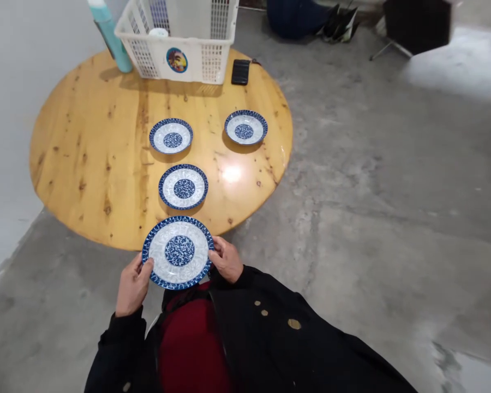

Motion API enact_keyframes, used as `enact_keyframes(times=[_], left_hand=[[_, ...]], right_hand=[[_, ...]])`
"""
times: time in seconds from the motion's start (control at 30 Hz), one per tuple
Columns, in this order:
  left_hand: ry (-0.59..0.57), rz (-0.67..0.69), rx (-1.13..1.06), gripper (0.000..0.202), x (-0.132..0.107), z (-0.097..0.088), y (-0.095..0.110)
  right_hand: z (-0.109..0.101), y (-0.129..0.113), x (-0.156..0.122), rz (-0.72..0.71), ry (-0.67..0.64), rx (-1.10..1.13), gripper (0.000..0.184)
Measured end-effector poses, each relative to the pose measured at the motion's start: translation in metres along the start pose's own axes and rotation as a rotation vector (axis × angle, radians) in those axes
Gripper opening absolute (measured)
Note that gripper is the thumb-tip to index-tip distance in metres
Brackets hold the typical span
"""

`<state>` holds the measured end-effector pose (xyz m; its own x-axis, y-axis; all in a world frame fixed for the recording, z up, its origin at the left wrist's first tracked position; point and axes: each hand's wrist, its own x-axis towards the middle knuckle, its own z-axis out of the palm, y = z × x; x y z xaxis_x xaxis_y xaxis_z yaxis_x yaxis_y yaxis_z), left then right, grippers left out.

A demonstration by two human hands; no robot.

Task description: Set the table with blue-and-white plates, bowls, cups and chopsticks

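Note:
Between my two hands is a blue-and-white patterned plate, held face up at the table's near edge. My left hand grips its left rim, thumb on top. On the opposite rim, my right hand pinches it the same way; the fingers underneath are partly hidden. Just beyond lies a second plate of matching pattern. Farther back a smaller-looking plate rests on the wood, and another plate sits to its right.
The oval wooden table carries a white plastic basket at its far side. Left of the basket stands a turquoise bottle; right of it lies a black wallet-like item. A dark chair stands on the concrete floor.

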<state>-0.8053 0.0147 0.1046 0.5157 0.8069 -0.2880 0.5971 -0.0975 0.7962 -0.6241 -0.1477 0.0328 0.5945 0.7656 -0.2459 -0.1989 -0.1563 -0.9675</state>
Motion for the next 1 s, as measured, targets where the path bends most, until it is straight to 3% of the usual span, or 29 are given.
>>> enact_keyframes(times=[0.23,0.37,0.47,0.6,0.77,0.87,1.0], left_hand=[[-0.046,0.047,-0.043,0.047,-0.001,-0.002,-0.005],[-0.079,0.088,-0.027,0.045,0.002,-0.021,-0.011],[-0.030,0.091,0.009,0.043,0.002,-0.054,-0.029],[0.031,0.083,0.067,0.040,0.001,-0.115,-0.062],[0.015,0.097,0.081,0.037,0.005,-0.181,-0.101],[-0.012,0.132,0.120,0.033,0.013,-0.206,-0.120],[-0.061,0.182,0.094,0.035,0.028,-0.221,-0.142]], right_hand=[[0.001,-0.007,-0.017,-0.022,0.040,-0.066,0.038],[0.020,-0.011,-0.015,-0.035,0.080,-0.134,0.034],[0.058,-0.013,-0.008,-0.013,0.063,-0.186,0.029],[0.128,-0.015,-0.002,0.043,-0.036,-0.086,0.032],[0.206,-0.008,-0.004,0.045,-0.035,-0.009,0.032],[0.238,-0.001,-0.010,0.075,0.009,0.045,0.036],[0.264,0.005,-0.018,0.074,0.062,0.053,0.033]])
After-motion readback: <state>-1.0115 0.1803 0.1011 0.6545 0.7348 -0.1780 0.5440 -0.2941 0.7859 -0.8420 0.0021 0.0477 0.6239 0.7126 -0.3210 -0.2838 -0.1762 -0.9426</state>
